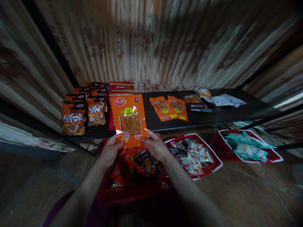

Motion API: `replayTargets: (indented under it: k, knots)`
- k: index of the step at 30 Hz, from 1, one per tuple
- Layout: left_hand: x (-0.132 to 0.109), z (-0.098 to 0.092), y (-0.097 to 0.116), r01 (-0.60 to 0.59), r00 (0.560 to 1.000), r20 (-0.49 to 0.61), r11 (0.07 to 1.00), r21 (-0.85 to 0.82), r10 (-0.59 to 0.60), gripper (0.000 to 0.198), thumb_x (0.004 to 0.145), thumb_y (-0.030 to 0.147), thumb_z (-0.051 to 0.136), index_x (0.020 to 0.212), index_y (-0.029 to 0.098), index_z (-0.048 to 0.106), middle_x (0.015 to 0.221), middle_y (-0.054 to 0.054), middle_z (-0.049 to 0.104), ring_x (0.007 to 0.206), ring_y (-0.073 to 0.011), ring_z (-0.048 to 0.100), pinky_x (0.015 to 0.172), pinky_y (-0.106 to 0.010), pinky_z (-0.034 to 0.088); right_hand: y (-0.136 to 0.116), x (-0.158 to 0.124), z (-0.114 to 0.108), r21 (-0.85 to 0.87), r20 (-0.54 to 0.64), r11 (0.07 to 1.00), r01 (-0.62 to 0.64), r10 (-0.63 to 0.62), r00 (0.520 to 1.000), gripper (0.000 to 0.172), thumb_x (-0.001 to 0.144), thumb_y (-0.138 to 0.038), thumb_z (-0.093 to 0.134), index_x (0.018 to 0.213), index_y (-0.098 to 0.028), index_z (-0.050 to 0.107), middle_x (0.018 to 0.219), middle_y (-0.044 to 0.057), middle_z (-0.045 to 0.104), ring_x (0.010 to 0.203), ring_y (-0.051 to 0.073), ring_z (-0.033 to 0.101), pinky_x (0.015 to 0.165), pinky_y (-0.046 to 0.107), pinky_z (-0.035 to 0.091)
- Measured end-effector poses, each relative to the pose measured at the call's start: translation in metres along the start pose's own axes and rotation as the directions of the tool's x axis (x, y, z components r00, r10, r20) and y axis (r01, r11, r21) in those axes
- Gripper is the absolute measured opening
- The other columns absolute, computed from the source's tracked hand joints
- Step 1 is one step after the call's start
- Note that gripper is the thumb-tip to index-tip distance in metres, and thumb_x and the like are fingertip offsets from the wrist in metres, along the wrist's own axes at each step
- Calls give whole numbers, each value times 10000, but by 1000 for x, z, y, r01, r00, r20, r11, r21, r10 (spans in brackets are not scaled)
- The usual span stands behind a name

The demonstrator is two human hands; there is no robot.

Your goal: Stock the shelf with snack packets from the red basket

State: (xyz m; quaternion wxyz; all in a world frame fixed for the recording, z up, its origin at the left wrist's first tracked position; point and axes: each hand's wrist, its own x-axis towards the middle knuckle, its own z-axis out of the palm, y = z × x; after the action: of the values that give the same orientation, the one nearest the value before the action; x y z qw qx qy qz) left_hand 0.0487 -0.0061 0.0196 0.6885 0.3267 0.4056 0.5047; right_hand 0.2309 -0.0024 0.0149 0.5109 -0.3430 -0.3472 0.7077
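Note:
Both hands hold one orange snack packet (129,108) upright in front of the shelf, its printed face towards me, with a window showing brown sticks. My left hand (110,150) pinches its lower left corner and my right hand (155,145) its lower right corner. Behind the packet, partly hidden, stand red packets (121,86). Two more orange packets (168,107) of the same look lie overlapping on the black shelf (151,123) to the right. Below my hands, a red basket (118,197) holds orange packets and a dark clear-windowed packet (147,164).
Several black-and-orange snack bags (74,118) stand in rows at the shelf's left. Further right lie a brown packet (196,102) and a white packet (224,101). On the floor are a red basket (219,167) of white packets and another basket (279,159) with green packets. Pleated cloth (146,47) hangs behind.

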Motion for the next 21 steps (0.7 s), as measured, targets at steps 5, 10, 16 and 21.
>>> replayTargets:
  k: [5,10,16,21]
  knots:
    - [-2,-2,-1,2,1000,5,1000,-12,-2,340,578,121,677,914,166,704,908,-38,731,886,-202,648,844,-307,459,-1,-2,0,0,6,1000,-6,6,1000,392,591,-140,731,963,-256,690,769,-40,716,657,109,643,716,232,507]
    - [-1,-5,-3,13,999,34,998,-53,-12,337,607,127,660,937,178,705,915,-32,731,900,-191,648,877,-313,454,0,-2,-2,6,10,1000,-9,9,1000,347,614,-150,731,944,-248,687,767,-37,715,649,108,640,709,233,505]
    - [0,-2,0,28,999,-29,992,-126,-32,273,585,179,682,856,176,718,861,-32,735,893,-222,657,854,-341,478,0,-2,-3,5,20,1000,8,-8,1000,370,619,-140,730,970,-248,688,790,-34,719,682,114,650,720,235,506]
    - [0,-1,0,37,999,-29,992,-118,-40,266,591,181,687,855,171,717,876,-36,734,903,-227,658,861,-346,481,0,-2,-3,-2,19,1000,-2,2,1000,383,625,-148,729,989,-259,680,833,-31,722,728,131,661,780,271,507]
